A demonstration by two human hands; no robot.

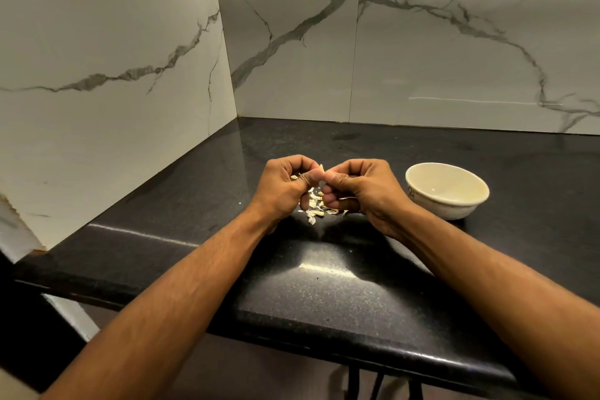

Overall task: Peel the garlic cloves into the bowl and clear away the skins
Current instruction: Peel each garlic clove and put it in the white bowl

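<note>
Nearest, the person's left hand (285,187) and right hand (358,190) meet with fingers curled, together pinching one garlic cloves piece (321,169) above the black counter (324,286). Beneath them lies a small heap of skins (314,208), uncounted. Farther right, the single bowl (447,190) looks empty, so peeling seems barely begun.

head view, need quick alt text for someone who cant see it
Two hands, left hand and right hand, pinch a garlic clove between them over a black countertop. Loose skins lie beneath, and a cream bowl sits to the right.
</note>
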